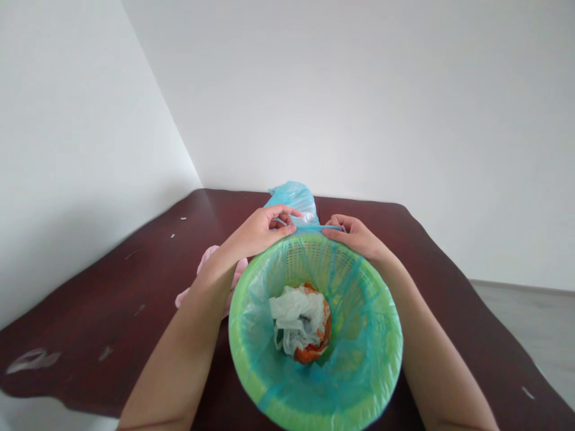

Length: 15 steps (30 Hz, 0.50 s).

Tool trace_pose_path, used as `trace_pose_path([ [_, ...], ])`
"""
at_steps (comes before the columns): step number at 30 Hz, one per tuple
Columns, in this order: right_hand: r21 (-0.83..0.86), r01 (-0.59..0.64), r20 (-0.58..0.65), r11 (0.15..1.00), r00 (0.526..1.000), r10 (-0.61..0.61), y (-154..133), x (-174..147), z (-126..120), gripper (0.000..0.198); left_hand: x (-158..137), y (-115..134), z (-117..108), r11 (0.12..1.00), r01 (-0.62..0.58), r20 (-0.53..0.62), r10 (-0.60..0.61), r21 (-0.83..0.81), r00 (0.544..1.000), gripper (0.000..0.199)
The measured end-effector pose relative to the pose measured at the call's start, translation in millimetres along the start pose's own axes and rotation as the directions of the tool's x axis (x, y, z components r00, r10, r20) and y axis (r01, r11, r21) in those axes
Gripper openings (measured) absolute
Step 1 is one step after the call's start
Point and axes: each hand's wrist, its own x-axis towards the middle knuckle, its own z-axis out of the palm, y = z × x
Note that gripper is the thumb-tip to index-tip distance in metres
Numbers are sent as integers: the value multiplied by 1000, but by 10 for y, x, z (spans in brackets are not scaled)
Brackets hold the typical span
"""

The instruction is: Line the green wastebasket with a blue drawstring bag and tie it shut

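A green wastebasket [240, 311] with a woven-pattern wall stands in front of me, lined with a thin blue plastic bag [354, 347] that is folded over its rim. Inside lies a crumpled white and orange bundle [299, 317]. At the far rim, my left hand [269, 227] pinches the bag's edge between thumb and fingers. My right hand [350, 233] grips the same edge a little to the right, fingers curled. Between both hands the edge is drawn into a taut band. Beyond them, a loose blue part of plastic [291, 197] bulges up; whether it joins the liner is unclear.
The dark red tabletop [135, 311] reaches back to white walls. Some pink cloth-like material [209, 257] lies partly behind my left forearm. Small white scraps or worn spots [33, 361] mark the left side. Pale floor [516, 311] shows past the right edge.
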Motion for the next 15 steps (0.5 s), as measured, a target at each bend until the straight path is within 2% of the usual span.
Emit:
trace_pose_path([
  [3, -183, 162, -62, 970, 982, -176, -124, -79, 3, 60, -37, 38, -29, 999, 4, -1, -3, 43, 1000, 52],
  [5, -256, 210, -57, 944, 971, -232, -204, -145, 25, 52, -69, 67, -67, 999, 9, 38, -11, 44, 999, 54],
  [9, -259, 206, -26, 944, 975, -220, -250, -172, 86, 49, -117, 106, -150, 997, 6, 136, -17, 81, 991, 59],
  [12, -279, 205, -63, 938, 971, -231, -197, -104, 104, 43, -130, 114, -171, 988, 6, 217, -40, 157, 975, 49],
  [15, -258, 173, -77, 951, 977, -199, -155, -57, 81, 29, -120, 114, -146, 981, -9, 195, -29, 191, 980, 39],
])
